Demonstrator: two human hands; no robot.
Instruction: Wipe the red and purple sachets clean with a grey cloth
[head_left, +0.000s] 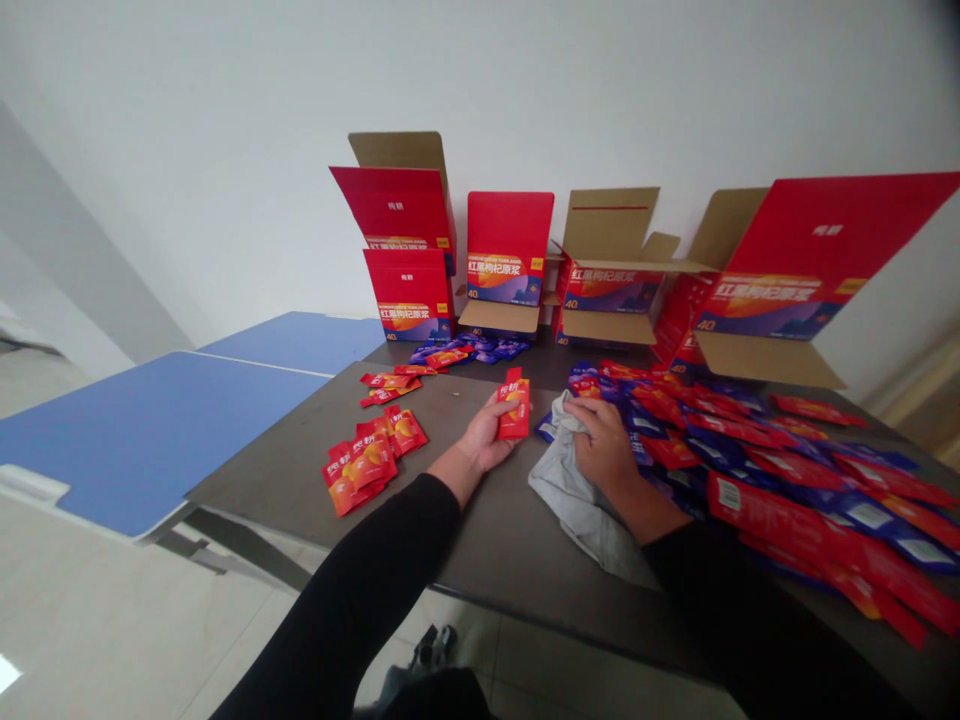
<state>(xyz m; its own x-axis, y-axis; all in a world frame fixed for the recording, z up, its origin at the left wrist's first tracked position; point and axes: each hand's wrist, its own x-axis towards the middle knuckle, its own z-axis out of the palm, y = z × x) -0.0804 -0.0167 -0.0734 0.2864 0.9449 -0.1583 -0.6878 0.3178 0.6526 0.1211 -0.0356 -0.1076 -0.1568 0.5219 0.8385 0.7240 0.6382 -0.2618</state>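
Note:
My left hand [484, 436] is closed around a small red sachet [514, 408], its printed front facing up and its tab pointing away from me. In my right hand [602, 447] a crumpled grey cloth [571, 496] is pinched, its loose end trailing over the dark tabletop. The cloth is apart from the sachet, a short way to its right. Left of my left hand lie several loose red sachets [369, 460] in overlapping groups. To the right of the cloth a large heap of red and blue sachets [697, 420] spreads out, partly hidden by my right arm.
Open red cartons [504, 245] line the back of the dark table [465, 560] against the wall, flaps raised or hanging forward. Blue and red sachets [487, 348] lie before them. A blue table [225, 410] adjoins at left.

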